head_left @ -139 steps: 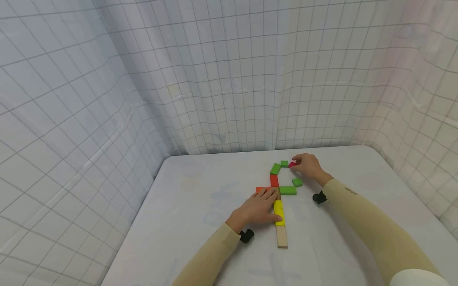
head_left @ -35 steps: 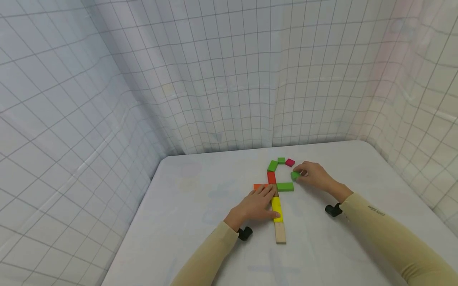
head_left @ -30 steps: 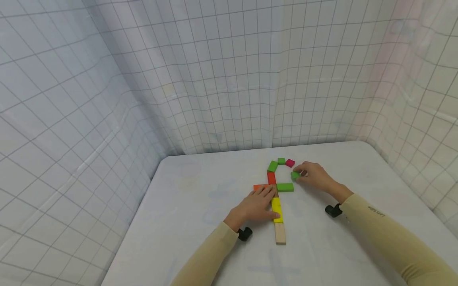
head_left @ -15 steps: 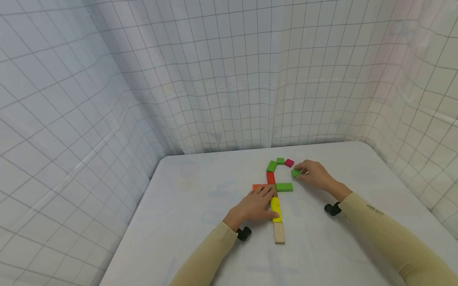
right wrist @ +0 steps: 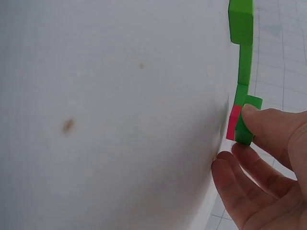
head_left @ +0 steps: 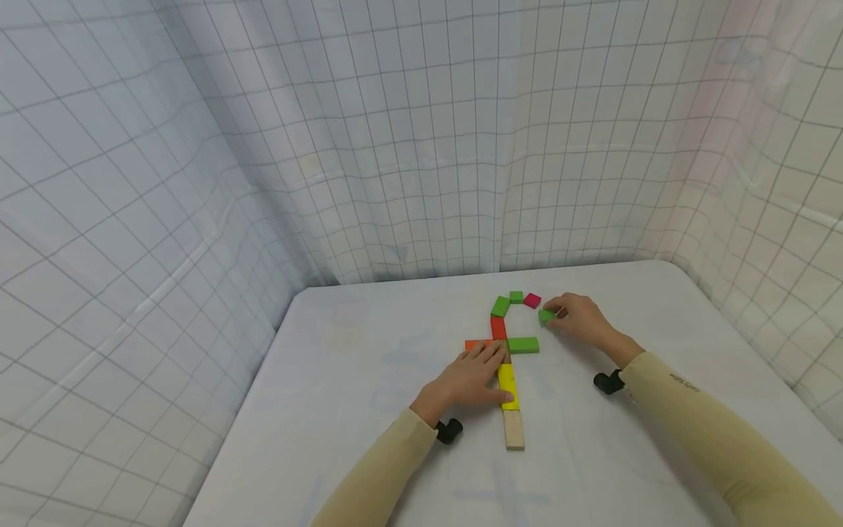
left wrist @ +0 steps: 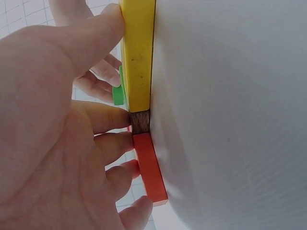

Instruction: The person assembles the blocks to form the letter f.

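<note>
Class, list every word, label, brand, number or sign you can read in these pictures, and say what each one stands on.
Small dark print on the right sleeve: too small and blurred to read.
The coloured blocks, such as the yellow block and the small green block, bear no text.
The gridded walls and the table show no words or numbers.

small green block (head_left: 546, 315) nudged toward pink block (head_left: 533, 300) (right hand (head_left: 581, 320))

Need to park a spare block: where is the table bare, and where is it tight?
Bare: the table left of the left hand, and the far right corner. Tight: between the long green block and the small green block pinched by the right hand.
</note>
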Tool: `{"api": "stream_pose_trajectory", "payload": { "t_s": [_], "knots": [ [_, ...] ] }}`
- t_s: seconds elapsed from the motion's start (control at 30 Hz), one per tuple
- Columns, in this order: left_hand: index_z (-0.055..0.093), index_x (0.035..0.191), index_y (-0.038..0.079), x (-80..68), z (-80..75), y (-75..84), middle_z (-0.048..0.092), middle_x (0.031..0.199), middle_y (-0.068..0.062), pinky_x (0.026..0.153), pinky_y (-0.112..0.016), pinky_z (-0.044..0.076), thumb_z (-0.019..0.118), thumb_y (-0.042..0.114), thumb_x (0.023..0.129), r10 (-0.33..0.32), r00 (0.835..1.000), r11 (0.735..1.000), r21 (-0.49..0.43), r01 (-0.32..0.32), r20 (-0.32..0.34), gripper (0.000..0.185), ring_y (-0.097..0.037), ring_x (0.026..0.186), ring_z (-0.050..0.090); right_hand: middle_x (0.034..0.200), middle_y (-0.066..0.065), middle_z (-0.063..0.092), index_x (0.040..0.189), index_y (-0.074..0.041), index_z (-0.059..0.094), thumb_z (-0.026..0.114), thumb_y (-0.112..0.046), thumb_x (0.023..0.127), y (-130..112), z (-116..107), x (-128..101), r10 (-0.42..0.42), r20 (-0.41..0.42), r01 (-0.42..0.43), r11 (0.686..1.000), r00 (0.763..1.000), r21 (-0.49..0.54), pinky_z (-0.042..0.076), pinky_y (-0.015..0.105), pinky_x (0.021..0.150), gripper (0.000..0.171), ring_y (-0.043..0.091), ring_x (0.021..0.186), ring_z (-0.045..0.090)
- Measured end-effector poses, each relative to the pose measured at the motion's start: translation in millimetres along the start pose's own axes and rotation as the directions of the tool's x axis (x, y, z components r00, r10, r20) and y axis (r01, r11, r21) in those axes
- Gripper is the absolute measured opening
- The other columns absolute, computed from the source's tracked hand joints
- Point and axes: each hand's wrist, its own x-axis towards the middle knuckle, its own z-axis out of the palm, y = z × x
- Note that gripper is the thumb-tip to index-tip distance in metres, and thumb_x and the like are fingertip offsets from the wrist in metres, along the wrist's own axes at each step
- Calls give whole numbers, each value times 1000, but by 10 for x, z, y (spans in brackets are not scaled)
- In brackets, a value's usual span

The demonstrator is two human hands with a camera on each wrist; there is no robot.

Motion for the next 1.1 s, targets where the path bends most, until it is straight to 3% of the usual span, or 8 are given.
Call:
{"api": "stream_pose_trajectory", "payload": {
  "t_s": [1.1],
  "knots": [
    [18,163,16,-9,-4,18,13,168,-1,120,-51,20,51,68,94,1,1000,1000,21,-1,-8,92,-26,153,11,106,15,69,118,2,72,77,-9,86,49,28,185,39,4,-39,999,999,0,54,46,81,34,30,95,65]
  ]
}}
